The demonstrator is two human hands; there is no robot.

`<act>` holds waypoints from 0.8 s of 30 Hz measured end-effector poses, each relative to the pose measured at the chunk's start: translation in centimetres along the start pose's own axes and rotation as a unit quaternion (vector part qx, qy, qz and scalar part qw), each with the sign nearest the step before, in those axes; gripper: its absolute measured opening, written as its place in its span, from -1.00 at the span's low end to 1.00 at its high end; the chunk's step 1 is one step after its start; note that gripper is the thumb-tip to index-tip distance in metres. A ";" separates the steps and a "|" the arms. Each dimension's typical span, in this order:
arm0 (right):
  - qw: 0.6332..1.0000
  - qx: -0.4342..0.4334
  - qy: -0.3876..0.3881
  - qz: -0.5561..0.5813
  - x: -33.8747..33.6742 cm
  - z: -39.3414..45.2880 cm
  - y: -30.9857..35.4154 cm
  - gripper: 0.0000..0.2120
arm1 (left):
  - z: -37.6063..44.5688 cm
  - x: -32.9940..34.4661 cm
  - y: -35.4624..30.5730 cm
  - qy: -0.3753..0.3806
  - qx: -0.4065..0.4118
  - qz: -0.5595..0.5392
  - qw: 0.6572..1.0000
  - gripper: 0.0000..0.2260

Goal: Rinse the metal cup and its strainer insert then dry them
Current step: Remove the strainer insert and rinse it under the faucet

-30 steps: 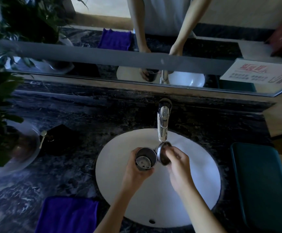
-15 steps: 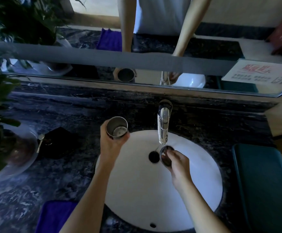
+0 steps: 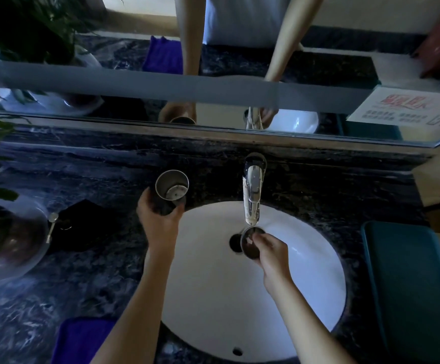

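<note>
Head view: your left hand (image 3: 158, 219) grips the cup (image 3: 172, 186) over the dark table (image 3: 87, 258) – left of the tap (image 3: 251, 195). Your right hand (image 3: 272, 254) pinches the strainer (image 3: 250, 243) under the spout, above the sink (image 3: 213, 298).

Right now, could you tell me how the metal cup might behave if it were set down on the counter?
The cup looks rigid, thin-walled metal, probably light. It is taller than wide, so a nudge might tip it, and its round wall could roll. Likely wet and slippery in the left hand.
</note>
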State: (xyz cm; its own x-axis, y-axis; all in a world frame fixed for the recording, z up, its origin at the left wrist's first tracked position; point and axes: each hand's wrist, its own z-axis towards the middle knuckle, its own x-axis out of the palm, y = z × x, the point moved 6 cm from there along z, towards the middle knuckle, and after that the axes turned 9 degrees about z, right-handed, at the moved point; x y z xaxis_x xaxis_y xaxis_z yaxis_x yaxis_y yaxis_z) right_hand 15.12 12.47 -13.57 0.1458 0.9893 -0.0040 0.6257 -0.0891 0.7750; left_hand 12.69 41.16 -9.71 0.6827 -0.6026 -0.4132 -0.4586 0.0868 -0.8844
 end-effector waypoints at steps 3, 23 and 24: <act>1.000 -0.010 0.004 -0.029 0.5 0.4 0.4 -0.80 | -5.0 0.8 1.1 -0.014 -0.032 0.026 0.999 -0.74; 0.995 -0.052 0.071 -0.047 0.1 0.7 3.4 -0.69 | -11.4 11.9 2.2 0.355 -0.161 -0.123 0.913 -0.59; 0.995 -0.050 0.076 -0.039 0.1 0.6 3.3 -0.67 | -11.4 11.9 2.1 0.355 -0.163 -0.128 0.912 -0.59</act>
State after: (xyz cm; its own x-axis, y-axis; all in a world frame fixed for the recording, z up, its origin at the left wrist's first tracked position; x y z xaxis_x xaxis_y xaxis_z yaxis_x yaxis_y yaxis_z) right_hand 17.69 12.20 -11.37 -0.0226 0.9995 0.0232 0.5496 -0.0070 0.8354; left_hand 13.38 25.10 -14.07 0.3046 -0.9416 0.1435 -0.5598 -0.2988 -0.7728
